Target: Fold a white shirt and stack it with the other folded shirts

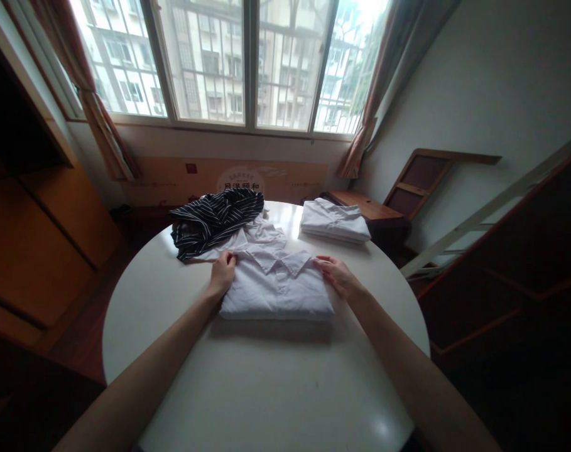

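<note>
Bare forearms point(157, 361) reach over the round table point(247, 389) to a white shirt point(280, 294) lying folded on it, collar point(265, 260) up; the left hand point(223, 274) pinches its far left corner, while whether the right hand point(338, 275) grips or merely touches the far right edge, I cannot tell. This shirt and the white stack point(335, 223) at the back right look folded, whereas the striped garment point(219, 220) and pale cloth point(264, 236) beneath it lie loose, apparently unfolded. Some fingertips are hidden, the cloth is partly covered, and the stack's count is unclear.
</note>
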The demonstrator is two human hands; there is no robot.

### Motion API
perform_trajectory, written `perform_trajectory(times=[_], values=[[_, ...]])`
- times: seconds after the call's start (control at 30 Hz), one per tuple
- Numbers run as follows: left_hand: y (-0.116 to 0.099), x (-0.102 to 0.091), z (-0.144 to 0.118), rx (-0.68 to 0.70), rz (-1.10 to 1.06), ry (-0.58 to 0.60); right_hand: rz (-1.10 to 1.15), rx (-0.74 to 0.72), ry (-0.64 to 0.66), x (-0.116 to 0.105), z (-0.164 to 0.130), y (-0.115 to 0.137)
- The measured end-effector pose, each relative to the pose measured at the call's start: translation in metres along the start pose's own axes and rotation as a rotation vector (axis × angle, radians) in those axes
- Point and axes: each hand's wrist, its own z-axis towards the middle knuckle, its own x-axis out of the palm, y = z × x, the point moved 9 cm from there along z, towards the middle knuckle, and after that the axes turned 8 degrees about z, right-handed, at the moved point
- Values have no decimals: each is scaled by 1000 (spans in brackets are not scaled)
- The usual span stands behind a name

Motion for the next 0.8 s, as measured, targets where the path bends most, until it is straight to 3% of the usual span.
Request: perform_trajectory(times=[0.2,0.37,0.47,0.63,0.8], values=[[0,1,0,4,1,6,-120,-95,16,1,9,2],[1,3,5,-46,34,23,-468,-351,-99,1,14,22],[-1,10,11,-52,52,77,-636,-435,-102,8,18,27],[-11,18,14,73,153,113,-721,-452,-84,13,24,25],[-21,22,8,204,251,96,-766,-494,41,28,22,22]])
